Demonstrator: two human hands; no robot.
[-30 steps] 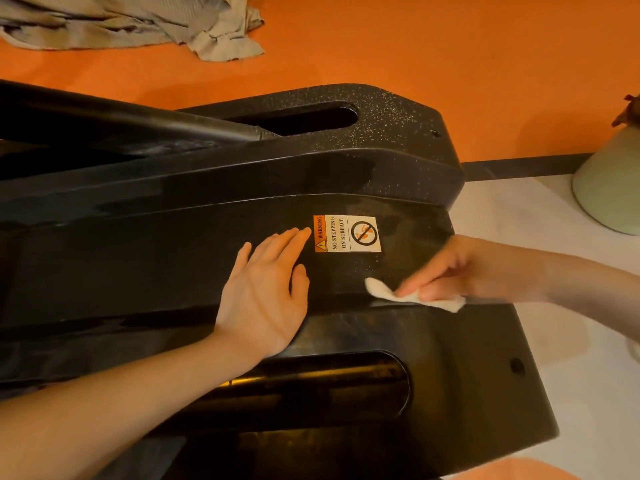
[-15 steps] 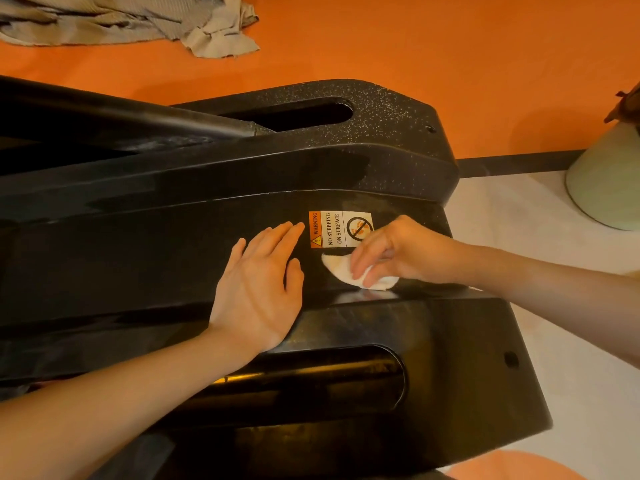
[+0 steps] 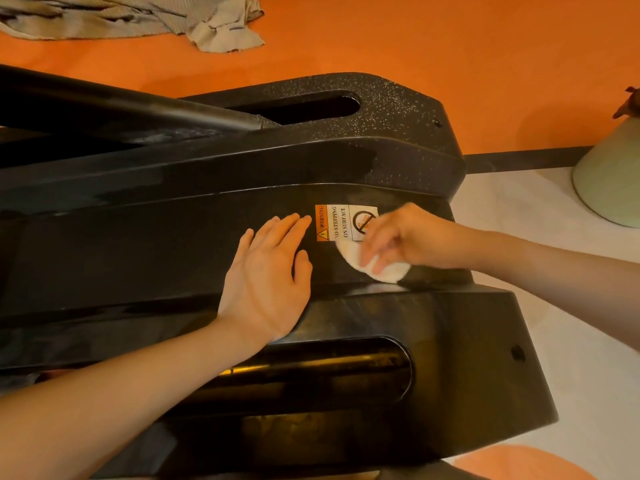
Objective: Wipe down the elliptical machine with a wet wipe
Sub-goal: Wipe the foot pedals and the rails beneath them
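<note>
wet wipe under right hand grip, beside warning label

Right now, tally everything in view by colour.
Black: 1, glossy black plastic elliptical machine casing
White: 1, small white wet wipe, under the right hand
Grey: 1, crumpled grey cloth
Pale green: 1, pale green rounded object
Total: 4

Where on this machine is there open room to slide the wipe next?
Open: the black panel left of the left hand, and the lower cover between the slot and the screw hole. Crowded: around the warning sticker, where the right hand presses the wipe.
</note>
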